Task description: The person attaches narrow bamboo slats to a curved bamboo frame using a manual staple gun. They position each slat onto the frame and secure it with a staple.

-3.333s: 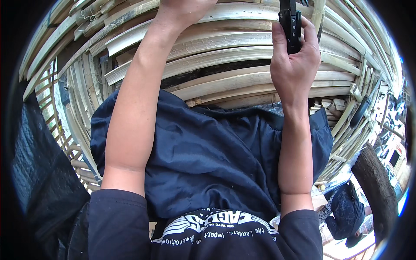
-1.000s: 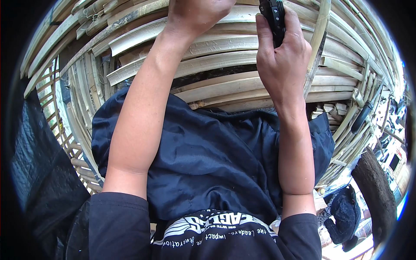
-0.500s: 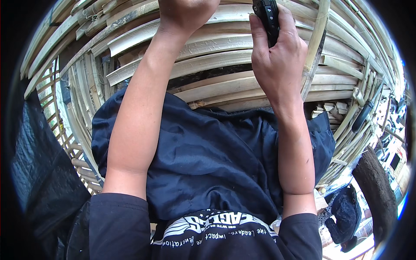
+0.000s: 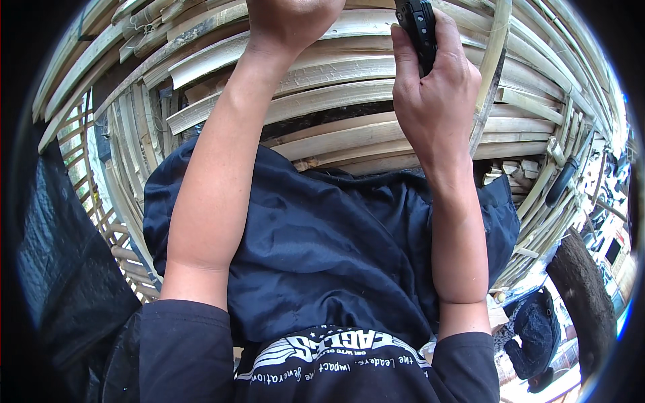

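My right hand [image 4: 440, 104] is closed round the black handle [image 4: 421, 40] of a tool with small bright rivets along it. The tool's far end runs out of the top edge, so its exact kind does not show. My left hand [image 4: 294, 19] is at the top edge, to the left of the right one. Its fingers are cut off by the picture, and whatever they touch is hidden. Below both hands lie pale split-bamboo slats [image 4: 349, 138]. A single bamboo strip [image 4: 492, 64] stands up just right of my right hand, crossing the slats.
Dark blue cloth [image 4: 322, 248] covers my lap. Black sheeting [image 4: 67, 255] hangs at the left beside a bamboo lattice [image 4: 84, 171]. On the right are a dark rod-like handle [image 4: 563, 181] against the bamboo, a thick brown log [image 4: 583, 302] and a dark bundle [image 4: 535, 332].
Both hands have shifted very slightly to the right, and the black handle with the right one. The grip of the right hand is the same.
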